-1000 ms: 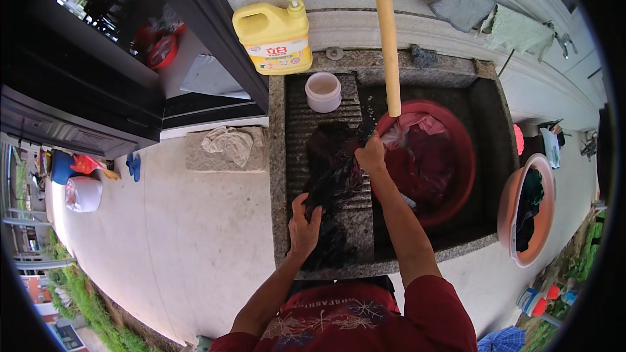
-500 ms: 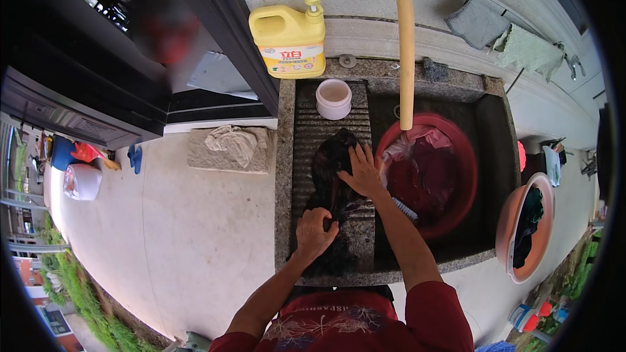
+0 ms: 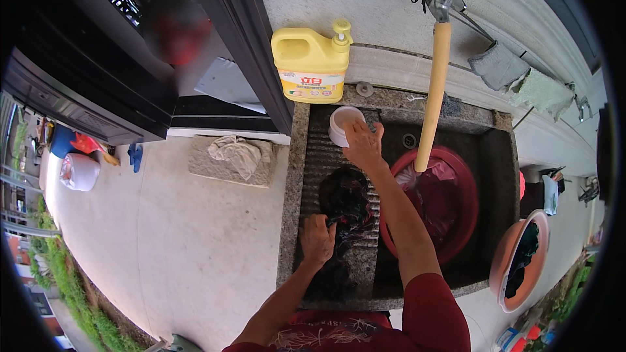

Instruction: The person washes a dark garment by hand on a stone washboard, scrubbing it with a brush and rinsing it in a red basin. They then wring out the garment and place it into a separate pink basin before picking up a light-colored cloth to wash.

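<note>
A dark wet garment (image 3: pixel 344 205) lies on the ribbed stone washboard (image 3: pixel 319 163) of an outdoor sink. My left hand (image 3: pixel 317 238) presses down on the garment's near part, fingers closed over the cloth. My right hand (image 3: pixel 362 145) reaches to the far end of the board and rests on a small white cup (image 3: pixel 341 124); its fingers curl over the cup's right side. A red basin (image 3: pixel 456 212) with dark red cloth sits in the sink to the right, under a yellowish hose (image 3: pixel 430 94) hanging from a tap.
A yellow detergent jug (image 3: pixel 310 65) with a pump stands on the ledge behind the sink. A rag (image 3: pixel 238 154) lies on a stone slab to the left. An orange basin (image 3: pixel 518 261) with dark clothes sits at the right. Grey cloths (image 3: pixel 499 65) hang on the wall.
My right hand left the garment and moved forward to the white cup. My left hand stayed on the garment near the board's front.
</note>
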Demonstrator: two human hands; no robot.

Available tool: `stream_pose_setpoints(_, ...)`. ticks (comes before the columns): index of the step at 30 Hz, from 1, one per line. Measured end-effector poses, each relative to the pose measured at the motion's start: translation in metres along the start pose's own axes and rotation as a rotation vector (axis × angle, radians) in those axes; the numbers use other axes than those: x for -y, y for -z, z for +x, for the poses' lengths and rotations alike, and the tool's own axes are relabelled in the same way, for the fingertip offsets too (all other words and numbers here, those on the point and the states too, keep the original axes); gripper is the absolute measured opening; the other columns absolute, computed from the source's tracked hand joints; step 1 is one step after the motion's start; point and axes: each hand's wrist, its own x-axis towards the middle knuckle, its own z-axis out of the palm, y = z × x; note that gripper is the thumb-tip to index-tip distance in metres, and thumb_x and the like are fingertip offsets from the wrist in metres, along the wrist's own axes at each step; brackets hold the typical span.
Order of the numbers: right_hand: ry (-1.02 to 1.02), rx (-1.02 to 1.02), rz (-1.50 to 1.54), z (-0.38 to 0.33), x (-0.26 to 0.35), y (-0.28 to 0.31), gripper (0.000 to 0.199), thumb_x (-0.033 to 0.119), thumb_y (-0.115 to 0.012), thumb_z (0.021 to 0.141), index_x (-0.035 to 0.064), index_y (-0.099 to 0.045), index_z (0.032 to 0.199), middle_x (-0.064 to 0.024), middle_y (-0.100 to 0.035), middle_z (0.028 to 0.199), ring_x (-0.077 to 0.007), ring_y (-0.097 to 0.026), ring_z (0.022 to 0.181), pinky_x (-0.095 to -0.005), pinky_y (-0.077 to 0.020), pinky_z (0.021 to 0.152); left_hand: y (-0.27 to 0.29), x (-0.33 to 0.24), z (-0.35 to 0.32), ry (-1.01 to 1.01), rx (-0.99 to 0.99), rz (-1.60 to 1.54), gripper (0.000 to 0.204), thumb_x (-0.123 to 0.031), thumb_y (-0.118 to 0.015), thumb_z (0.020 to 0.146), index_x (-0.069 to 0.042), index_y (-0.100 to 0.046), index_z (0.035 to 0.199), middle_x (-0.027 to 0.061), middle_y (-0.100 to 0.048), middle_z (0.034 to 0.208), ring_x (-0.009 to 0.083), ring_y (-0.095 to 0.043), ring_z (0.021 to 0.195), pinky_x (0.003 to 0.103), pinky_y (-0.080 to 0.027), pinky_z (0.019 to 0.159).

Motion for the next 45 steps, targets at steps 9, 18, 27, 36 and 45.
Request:
stream_pose_setpoints(9,-0.073,0.599,-0.147,0.058,-0.018,-0.043,0.011,0.010,-0.065,0.070,0.0131,-0.071,0.079,-0.0082,-0.067,0.081,-0.0261,-0.064,0.083,-0.0569,-0.0230,0.094,-0.004,0.007,-0.001,0.029,0.004,-0.027,0.029,-0.020,-0.067,0.081,-0.008,-0.048,0.099,0.0110,-0.052,0.092,0.0321,-0.051,0.089,0.045,-0.040,0.070)
stream_pose_setpoints(18,-0.117,0.559,0.045,0.055,-0.032,-0.040,0.020,0.012,-0.065,0.071,0.0132,-0.067,0.091,-0.0054,-0.066,0.088,-0.0238,-0.062,0.090,-0.0559,-0.0240,0.093,-0.005,0.002,0.003,0.012,-0.022,-0.096,0.029,-0.020,-0.067,0.081,-0.006,-0.048,0.099,0.0124,-0.051,0.092,0.0328,-0.052,0.087,0.044,-0.040,0.070)
stream_pose_setpoints(27,0.069,0.516,0.494,-0.132,0.038,0.016,0.024,0.022,-0.063,0.084,0.0116,-0.061,0.106,-0.0057,-0.061,0.100,-0.0191,-0.053,0.107,-0.0397,-0.0335,0.091,-0.013,0.016,-0.001,0.022,-0.103,-0.238,0.024,-0.015,-0.061,0.086,-0.001,-0.046,0.100,0.0189,-0.049,0.094,0.0363,-0.050,0.083,0.044,-0.041,0.068)
stream_pose_setpoints(36,-0.077,0.047,0.197,-0.166,0.025,-0.020,0.049,0.026,-0.063,0.084,0.0091,-0.050,0.128,-0.0071,-0.044,0.138,-0.0238,-0.036,0.131,-0.0442,-0.0299,0.097,-0.013,0.012,-0.004,0.092,-0.028,-0.245,0.027,-0.018,-0.062,0.086,-0.003,-0.051,0.105,0.0183,-0.051,0.091,0.0351,-0.051,0.080,0.043,-0.039,0.070)
stream_pose_setpoints(45,0.123,0.157,0.170,-0.227,0.063,0.036,0.035,0.024,-0.064,0.083,0.0114,-0.059,0.114,-0.0057,-0.049,0.131,-0.0213,-0.045,0.119,-0.0441,-0.0317,0.093,-0.019,0.026,-0.005,0.012,-0.102,-0.330,0.026,-0.020,-0.062,0.086,-0.003,-0.053,0.104,0.0172,-0.053,0.095,0.0354,-0.051,0.085,0.043,-0.041,0.075)
